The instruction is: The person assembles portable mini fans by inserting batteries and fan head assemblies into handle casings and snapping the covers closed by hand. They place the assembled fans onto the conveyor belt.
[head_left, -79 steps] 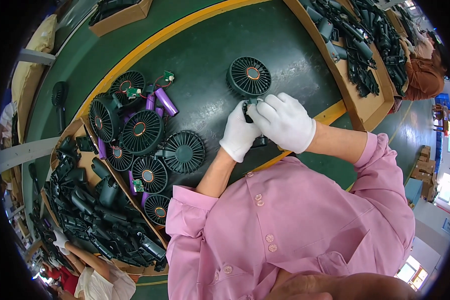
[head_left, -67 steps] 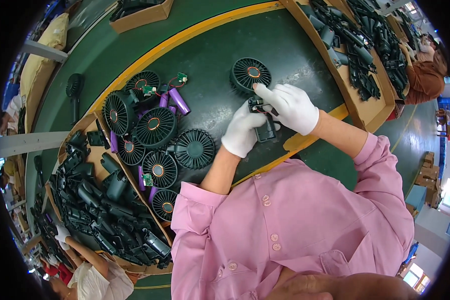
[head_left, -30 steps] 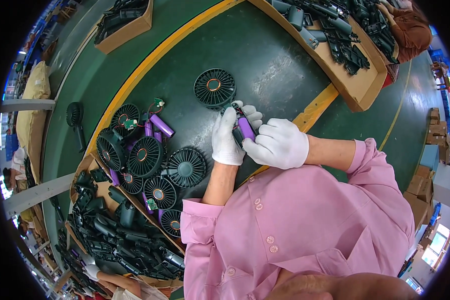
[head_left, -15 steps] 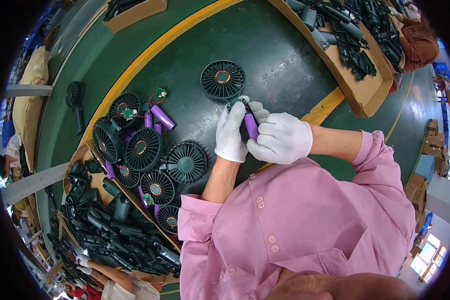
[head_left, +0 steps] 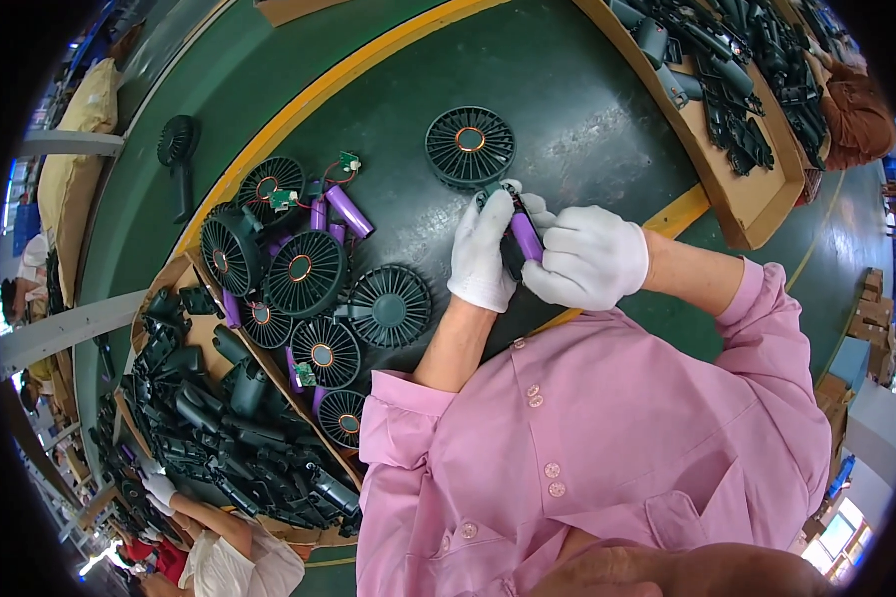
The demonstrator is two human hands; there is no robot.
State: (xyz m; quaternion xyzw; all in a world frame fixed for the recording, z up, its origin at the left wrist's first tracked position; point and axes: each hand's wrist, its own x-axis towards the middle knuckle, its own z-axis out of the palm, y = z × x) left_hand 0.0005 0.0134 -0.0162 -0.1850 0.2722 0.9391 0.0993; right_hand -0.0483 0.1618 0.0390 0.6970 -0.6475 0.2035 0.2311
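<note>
Both my hands wear white gloves and meet at the handle of a small dark handheld fan. Its round slatted head (head_left: 470, 142) with a copper-coloured ring points away from me. My left hand (head_left: 483, 249) is closed around the dark handle shell. Inside the handle lies a purple cylindrical battery (head_left: 526, 235). My right hand (head_left: 589, 259) is closed at the battery's near end, fingers curled against it; the fingertips are partly hidden. Left of my hands lie several more fan heads (head_left: 307, 272), with loose purple batteries (head_left: 348, 211) and small green circuit boards (head_left: 283, 199).
A cardboard box (head_left: 299, 403) of dark plastic shells stands at the lower left. Another cardboard tray (head_left: 762, 204) with dark parts is at the upper right. One complete fan (head_left: 178, 149) lies at the far left. Co-workers sit at the lower left and upper right.
The whole view has shifted slightly, so the scene sits further right. My hands keep their hold on the fan handle and battery, with little visible change between them.
</note>
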